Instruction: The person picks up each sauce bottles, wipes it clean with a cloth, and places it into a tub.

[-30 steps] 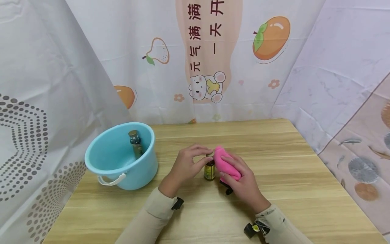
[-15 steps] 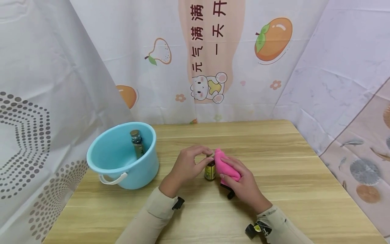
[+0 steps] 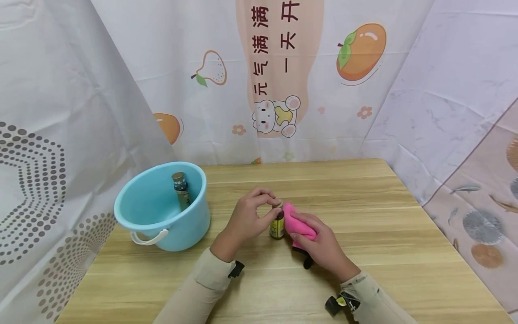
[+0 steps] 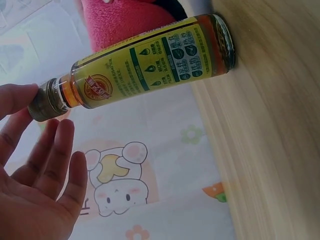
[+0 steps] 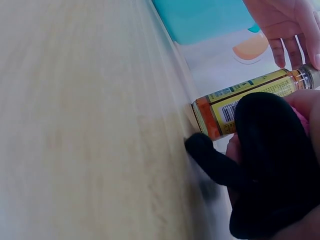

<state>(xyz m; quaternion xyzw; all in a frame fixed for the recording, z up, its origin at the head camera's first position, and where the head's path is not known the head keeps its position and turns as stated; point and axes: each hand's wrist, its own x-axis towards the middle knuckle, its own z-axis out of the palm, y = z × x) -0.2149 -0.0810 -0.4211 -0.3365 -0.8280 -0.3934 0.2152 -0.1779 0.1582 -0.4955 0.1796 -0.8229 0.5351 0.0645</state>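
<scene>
A small glass bottle (image 3: 277, 228) with a yellow label and amber contents stands on the table. My left hand (image 3: 250, 217) pinches its metal cap (image 4: 44, 104) between thumb and index finger, the other fingers held loosely apart from it. On the other side, my right hand (image 3: 325, 245) grips a fuzzy pink plush item (image 3: 298, 226) close against the bottle's side. Smooth black parts (image 5: 272, 150) of that item, one of them a short stub, stick out under the hand in the right wrist view and overlap the bottle there.
A light blue bucket (image 3: 162, 231) with a white handle stands on the left of the wooden table (image 3: 388, 234). Inside it leans a dark bottle (image 3: 182, 191) with a brownish cap. Printed curtains (image 3: 170, 67) hang behind the table and along both sides.
The pink plush item has slid slightly lower along the bottle, nearer to me, with my right hand. My left hand keeps its pinch on the cap, and the bottle has barely shifted.
</scene>
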